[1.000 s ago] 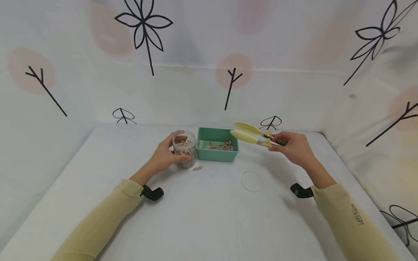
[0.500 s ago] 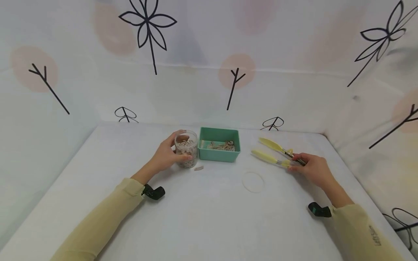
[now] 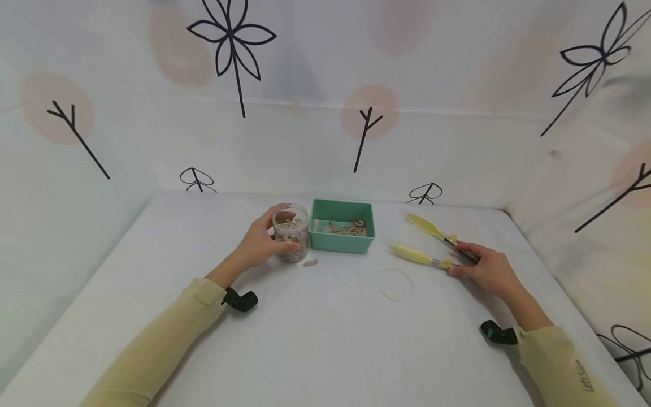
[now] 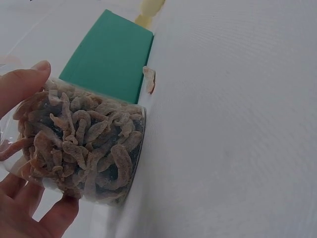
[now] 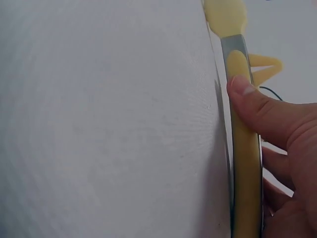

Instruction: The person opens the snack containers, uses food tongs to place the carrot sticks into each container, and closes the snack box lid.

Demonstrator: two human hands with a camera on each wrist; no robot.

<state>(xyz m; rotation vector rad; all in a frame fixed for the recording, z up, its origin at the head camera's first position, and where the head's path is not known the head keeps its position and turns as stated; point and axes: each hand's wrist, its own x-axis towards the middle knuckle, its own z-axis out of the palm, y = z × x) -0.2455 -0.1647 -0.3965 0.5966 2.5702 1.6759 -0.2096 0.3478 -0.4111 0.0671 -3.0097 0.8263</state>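
Observation:
My left hand [image 3: 258, 243] grips a clear jar [image 3: 299, 246] standing on the table, thumb on one side and fingers round the other. Small brownish dried strips [image 4: 84, 148] fill most of it. Touching or very near the jar is a green rectangular box [image 3: 341, 243], with a small heap of similar strips [image 3: 351, 228] inside. One loose strip [image 3: 310, 263] lies before them on the table. At the right, my right hand [image 3: 488, 272] holds tongs [image 3: 414, 255] with yellow tips, low at the tabletop. Their two arms are spread apart, the thumb pressing the near arm [image 5: 245, 158].
A thin, clear round ring or lid [image 3: 412, 288] lies flat in front of the tongs. White patterned cloth [image 3: 305, 147] rises behind the table and along its sides. The white tabletop [image 3: 325, 345] stretches toward the person.
My right hand has brought the tongs down and to the right, from beside the box to the tabletop, and their arms have spread wider. The left hand keeps its hold on the jar.

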